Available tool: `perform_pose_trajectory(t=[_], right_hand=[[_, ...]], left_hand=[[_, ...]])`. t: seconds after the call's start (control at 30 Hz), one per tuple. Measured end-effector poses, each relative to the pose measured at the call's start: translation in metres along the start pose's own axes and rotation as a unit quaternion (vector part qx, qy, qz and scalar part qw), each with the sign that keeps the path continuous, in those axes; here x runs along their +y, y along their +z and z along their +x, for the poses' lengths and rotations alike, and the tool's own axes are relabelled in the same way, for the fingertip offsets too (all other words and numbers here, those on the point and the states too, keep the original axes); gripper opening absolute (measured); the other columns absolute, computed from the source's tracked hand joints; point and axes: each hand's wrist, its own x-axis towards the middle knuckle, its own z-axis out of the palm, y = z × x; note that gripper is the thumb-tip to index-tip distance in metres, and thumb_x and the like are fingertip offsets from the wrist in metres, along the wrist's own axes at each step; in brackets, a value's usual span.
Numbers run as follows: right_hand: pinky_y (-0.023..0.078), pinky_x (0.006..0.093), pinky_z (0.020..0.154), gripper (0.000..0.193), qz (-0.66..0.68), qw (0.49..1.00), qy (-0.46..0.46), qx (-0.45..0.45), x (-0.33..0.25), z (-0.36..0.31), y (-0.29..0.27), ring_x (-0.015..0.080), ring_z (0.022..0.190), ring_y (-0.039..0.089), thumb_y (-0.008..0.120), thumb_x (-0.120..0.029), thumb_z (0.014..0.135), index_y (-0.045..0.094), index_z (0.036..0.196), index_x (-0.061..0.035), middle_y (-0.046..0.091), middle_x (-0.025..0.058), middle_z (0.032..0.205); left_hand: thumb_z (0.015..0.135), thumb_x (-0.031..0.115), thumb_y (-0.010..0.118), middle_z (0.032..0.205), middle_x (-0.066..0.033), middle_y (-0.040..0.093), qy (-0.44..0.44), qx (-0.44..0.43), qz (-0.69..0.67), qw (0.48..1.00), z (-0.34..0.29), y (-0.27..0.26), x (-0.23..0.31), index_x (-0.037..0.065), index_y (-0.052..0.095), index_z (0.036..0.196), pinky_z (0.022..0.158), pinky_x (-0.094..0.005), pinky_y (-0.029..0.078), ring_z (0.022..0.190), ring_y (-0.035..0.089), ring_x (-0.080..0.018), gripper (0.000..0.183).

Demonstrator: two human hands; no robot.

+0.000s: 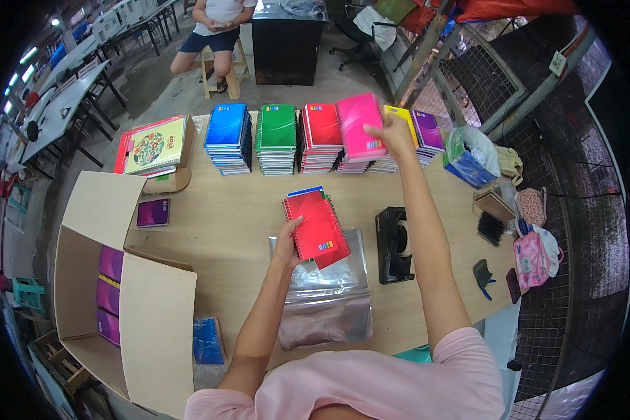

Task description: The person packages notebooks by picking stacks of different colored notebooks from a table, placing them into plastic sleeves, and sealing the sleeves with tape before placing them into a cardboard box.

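Note:
My left hand grips a small fanned bunch of spiral notebooks, with a red notebook on top and blue and green edges showing beneath. It holds them above a clear plastic sheet on the table. Reaching to the back, my right hand has its fingers closed on a pink notebook, which tilts over the pink stack. In the same row stand stacks of blue notebooks, green notebooks, red notebooks, yellow notebooks and purple notebooks.
A black tape dispenser sits right of the plastic. At left, an open cardboard box holds purple notebooks; a purple notebook lies beyond it. Larger books fill the far left corner. A person sits beyond the table.

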Motion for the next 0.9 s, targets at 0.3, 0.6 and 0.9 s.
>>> perform_pose_trajectory(t=[0.3,0.6,0.9], right_hand=[[0.049,0.0391,0.082,0.039,-0.204,0.970,-0.136,0.006,0.047,-0.103,0.002,0.0271,0.090,0.061,0.079,-0.023,0.075,0.067,0.102,0.0028,0.065,0.0148,0.095],[0.049,0.0446,0.081,0.047,-0.455,0.850,-0.183,0.190,0.063,-0.004,-0.030,0.0344,0.097,0.060,0.083,-0.036,0.067,0.066,0.089,0.0030,0.064,0.0208,0.091],[0.051,0.0480,0.075,0.047,-0.511,0.847,-0.134,0.057,0.058,0.020,-0.049,0.0380,0.083,0.065,0.084,-0.037,0.063,0.068,0.088,-0.0008,0.067,0.0198,0.084]], left_hand=[[0.084,0.013,0.067,0.107,-0.0122,0.063,0.019,0.005,0.000,1.000,-0.022,0.003,-0.016,0.003,0.052,0.120,0.083,-0.0405,0.057,0.095,0.066,-0.0241,0.040],[0.082,0.009,0.068,0.104,-0.0119,0.064,0.006,-0.002,0.042,0.999,-0.013,0.013,-0.021,0.002,0.053,0.116,0.081,-0.0388,0.058,0.092,0.067,-0.0220,0.039],[0.081,0.012,0.069,0.106,-0.0118,0.063,0.014,0.010,0.077,0.997,-0.007,0.027,-0.015,0.001,0.052,0.119,0.083,-0.0381,0.057,0.094,0.066,-0.0221,0.042]])
